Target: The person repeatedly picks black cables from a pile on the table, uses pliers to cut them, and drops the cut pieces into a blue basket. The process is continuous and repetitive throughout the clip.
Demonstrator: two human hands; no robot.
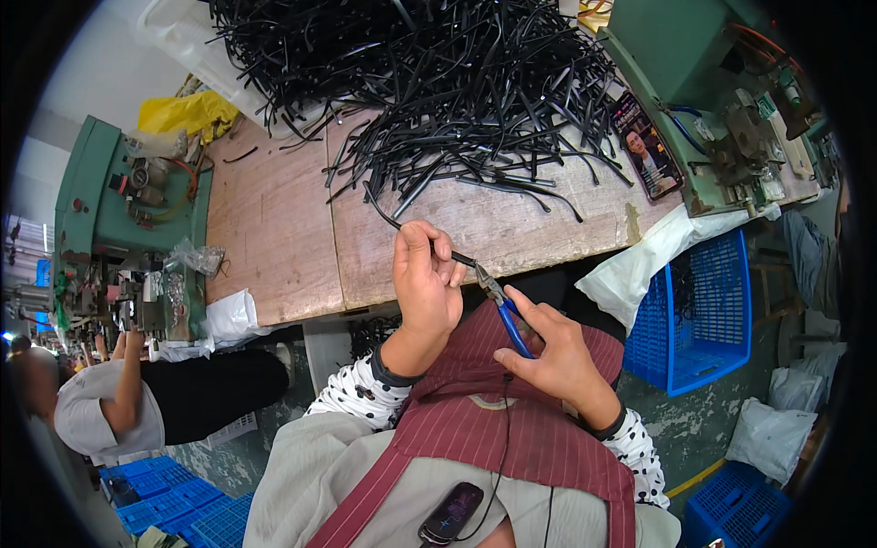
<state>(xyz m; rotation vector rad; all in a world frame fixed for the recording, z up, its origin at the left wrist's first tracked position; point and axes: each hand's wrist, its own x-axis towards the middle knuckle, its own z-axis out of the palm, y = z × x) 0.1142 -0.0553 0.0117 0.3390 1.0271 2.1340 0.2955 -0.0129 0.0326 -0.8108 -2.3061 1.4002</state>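
Observation:
Over the front edge of the workbench, my left hand (426, 290) pinches a thin black eyeglass temple (382, 211). Its curved tip points up and away to the left, while the other end runs right from my fingers. My right hand (559, 358) is closed around blue-handled pliers (510, 321). The metal jaws meet the right end of the temple; whether they are clamped on it is too small to tell. Beyond my hands, a large heap of similar black temples (457, 100) covers the far part of the bench.
The wooden bench (274, 219) carries a green machine (91, 187) at left and another green machine (671, 50) at right. A phone (650, 155) lies beside the heap. Blue crates (699, 352) stand below right. A co-worker (119, 402) is at the left.

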